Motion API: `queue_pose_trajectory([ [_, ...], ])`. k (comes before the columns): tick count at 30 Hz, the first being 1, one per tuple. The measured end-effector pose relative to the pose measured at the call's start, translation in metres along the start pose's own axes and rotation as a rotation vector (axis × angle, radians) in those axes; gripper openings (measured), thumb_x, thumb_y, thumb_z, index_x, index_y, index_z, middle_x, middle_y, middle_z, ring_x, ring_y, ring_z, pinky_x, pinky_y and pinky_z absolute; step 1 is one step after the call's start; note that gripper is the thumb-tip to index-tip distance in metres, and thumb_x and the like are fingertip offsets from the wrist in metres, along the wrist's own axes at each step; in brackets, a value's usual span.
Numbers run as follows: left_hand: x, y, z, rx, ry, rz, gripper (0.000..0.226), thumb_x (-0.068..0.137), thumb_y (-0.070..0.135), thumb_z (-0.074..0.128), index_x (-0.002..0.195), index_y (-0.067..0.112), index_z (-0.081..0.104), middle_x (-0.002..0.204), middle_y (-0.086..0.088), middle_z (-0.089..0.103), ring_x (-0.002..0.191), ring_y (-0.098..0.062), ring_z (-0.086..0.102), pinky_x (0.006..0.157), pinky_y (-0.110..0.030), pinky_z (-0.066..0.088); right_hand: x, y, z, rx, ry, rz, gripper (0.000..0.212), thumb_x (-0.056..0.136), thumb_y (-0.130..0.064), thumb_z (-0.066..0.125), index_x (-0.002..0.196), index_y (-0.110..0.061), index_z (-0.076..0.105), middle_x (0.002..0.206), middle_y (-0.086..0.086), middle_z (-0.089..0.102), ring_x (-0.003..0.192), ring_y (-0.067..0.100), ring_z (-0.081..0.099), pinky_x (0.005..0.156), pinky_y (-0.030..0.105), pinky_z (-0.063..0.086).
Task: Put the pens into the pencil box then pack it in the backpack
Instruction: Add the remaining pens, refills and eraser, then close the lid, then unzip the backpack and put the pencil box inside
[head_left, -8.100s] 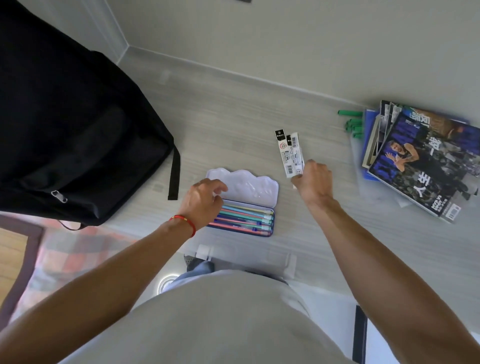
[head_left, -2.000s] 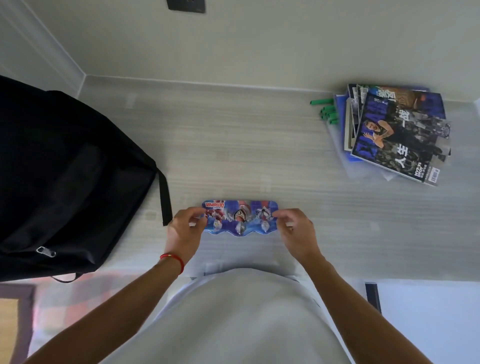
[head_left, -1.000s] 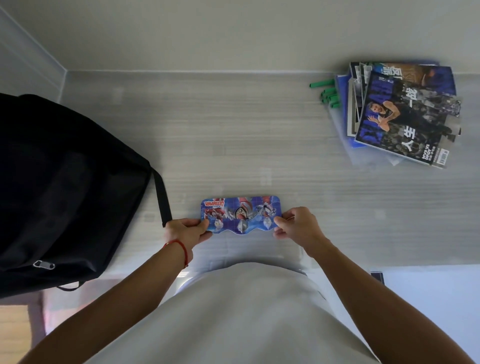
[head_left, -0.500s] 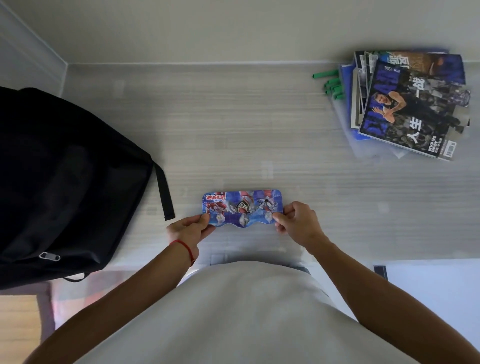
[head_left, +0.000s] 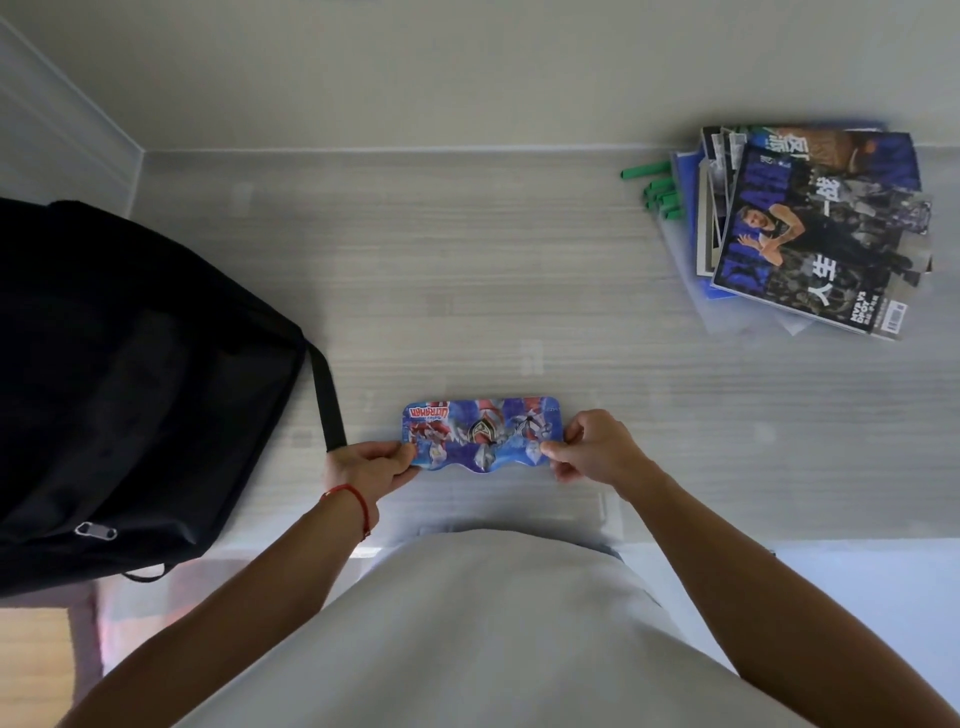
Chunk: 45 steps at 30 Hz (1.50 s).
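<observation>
The blue pencil box with cartoon figures on its lid lies closed near the front edge of the grey desk. My left hand, with a red string at the wrist, pinches the box's left end. My right hand pinches its right end. The pens are hidden inside the closed box. The black backpack lies on the left of the desk, its strap hanging close to my left hand, its zipper pull at the lower left.
A stack of magazines lies at the back right of the desk, over a clear folder, with green markers beside it. A wall runs behind the desk. A patterned rug and wooden floor show at the lower left.
The lid, open over the coloured pens at first, is shut. In the last second both hands keep hold of the box's ends; the view shifts slightly.
</observation>
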<state>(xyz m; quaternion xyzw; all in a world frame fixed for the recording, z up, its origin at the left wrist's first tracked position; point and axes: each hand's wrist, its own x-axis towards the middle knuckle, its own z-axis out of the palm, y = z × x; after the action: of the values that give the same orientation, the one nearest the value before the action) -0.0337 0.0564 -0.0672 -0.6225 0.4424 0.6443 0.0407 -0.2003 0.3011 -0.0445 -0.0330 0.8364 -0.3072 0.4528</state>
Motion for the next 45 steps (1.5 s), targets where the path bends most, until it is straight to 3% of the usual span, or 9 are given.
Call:
queue_pose_trajectory([
  [9, 0.001, 0.068, 0.047, 0.075, -0.078, 0.355, 0.046, 0.079, -0.005, 0.073, 0.122, 0.008, 0.063, 0.104, -0.011, 0.067, 0.093, -0.023, 0.063, 0.094, -0.038, 0.051, -0.021, -0.002, 0.01, -0.161, -0.288, 0.008, 0.034, 0.091, -0.034, 0.068, 0.075, -0.005, 0.072, 0.067, 0.007, 0.078, 0.053, 0.017, 0.069, 0.048, 0.02, 0.051],
  [13, 0.002, 0.088, 0.077, 0.251, -0.024, 0.392, 0.044, 0.079, 0.001, 0.063, 0.121, 0.012, 0.064, 0.114, -0.012, 0.067, 0.101, -0.029, 0.065, 0.097, -0.037, 0.052, -0.013, -0.019, -0.013, -0.317, 0.239, -0.133, 0.034, 0.089, -0.04, 0.066, 0.069, -0.013, 0.061, 0.062, -0.001, 0.064, 0.062, 0.023, 0.065, 0.054, 0.026, 0.044],
  [16, -0.026, 0.051, 0.093, 0.35, -0.249, 0.294, 0.04, 0.075, 0.005, 0.065, 0.114, 0.016, 0.063, 0.096, -0.008, 0.066, 0.083, -0.025, 0.062, 0.076, -0.033, 0.052, -0.005, -0.039, -0.013, -0.29, 0.168, -0.13, 0.029, 0.091, -0.034, 0.064, 0.104, -0.009, 0.061, 0.095, 0.008, 0.071, 0.088, 0.03, 0.067, 0.067, 0.029, 0.043],
  [19, -0.038, 0.024, 0.105, 0.465, -0.303, 0.477, 0.042, 0.072, 0.001, 0.07, 0.107, 0.023, 0.067, 0.1, -0.002, 0.068, 0.093, -0.023, 0.063, 0.082, -0.032, 0.054, -0.005, -0.039, 0.007, -0.229, 0.137, -0.132, 0.026, 0.088, -0.034, 0.066, 0.101, -0.011, 0.065, 0.096, 0.01, 0.074, 0.089, 0.033, 0.069, 0.066, 0.031, 0.048],
  [21, -0.041, 0.028, 0.102, 0.557, -0.201, 0.584, 0.052, 0.072, 0.0, 0.066, 0.12, 0.018, 0.062, 0.111, -0.003, 0.066, 0.104, -0.025, 0.061, 0.09, -0.034, 0.052, -0.008, -0.037, 0.013, -0.116, 0.037, -0.12, 0.008, 0.083, -0.018, 0.067, 0.09, -0.014, 0.066, 0.094, 0.011, 0.077, 0.088, 0.035, 0.072, 0.074, 0.041, 0.06],
  [26, -0.049, 0.036, 0.075, 0.561, 0.023, 0.61, 0.05, 0.082, -0.001, 0.059, 0.129, 0.015, 0.058, 0.129, -0.007, 0.057, 0.12, -0.024, 0.055, 0.098, -0.03, 0.048, -0.008, -0.034, 0.014, -0.09, -0.129, -0.191, 0.023, 0.079, -0.012, 0.066, 0.101, -0.016, 0.066, 0.101, 0.0, 0.078, 0.088, 0.022, 0.074, 0.084, 0.04, 0.062],
  [30, -0.076, 0.024, 0.051, 0.492, 0.202, 0.556, 0.045, 0.082, 0.0, 0.053, 0.122, 0.021, 0.061, 0.122, -0.008, 0.056, 0.103, -0.022, 0.06, 0.085, -0.038, 0.057, -0.001, -0.03, 0.008, -0.159, -0.043, -0.246, 0.023, 0.08, -0.018, 0.058, 0.092, -0.001, 0.067, 0.081, 0.016, 0.074, 0.072, 0.031, 0.071, 0.065, 0.033, 0.053],
  [38, -0.13, 0.016, -0.005, 0.245, 0.412, 0.613, 0.041, 0.082, -0.001, 0.053, 0.109, 0.027, 0.066, 0.107, -0.005, 0.068, 0.085, -0.016, 0.068, 0.066, -0.026, 0.053, -0.014, -0.082, 0.048, -0.07, -0.288, -0.363, 0.014, 0.079, -0.026, 0.058, 0.088, -0.029, 0.069, 0.079, -0.004, 0.076, 0.064, 0.009, 0.071, 0.072, 0.034, 0.056],
  [45, -0.151, 0.051, -0.117, 0.09, 0.583, 0.839, 0.038, 0.081, 0.0, 0.052, 0.103, 0.027, 0.066, 0.099, -0.004, 0.071, 0.083, -0.013, 0.07, 0.076, -0.026, 0.056, -0.07, -0.163, 0.118, -0.122, -0.181, -0.634, 0.022, 0.085, -0.02, 0.057, 0.088, -0.035, 0.072, 0.077, -0.012, 0.077, 0.07, 0.001, 0.072, 0.068, 0.015, 0.054],
])
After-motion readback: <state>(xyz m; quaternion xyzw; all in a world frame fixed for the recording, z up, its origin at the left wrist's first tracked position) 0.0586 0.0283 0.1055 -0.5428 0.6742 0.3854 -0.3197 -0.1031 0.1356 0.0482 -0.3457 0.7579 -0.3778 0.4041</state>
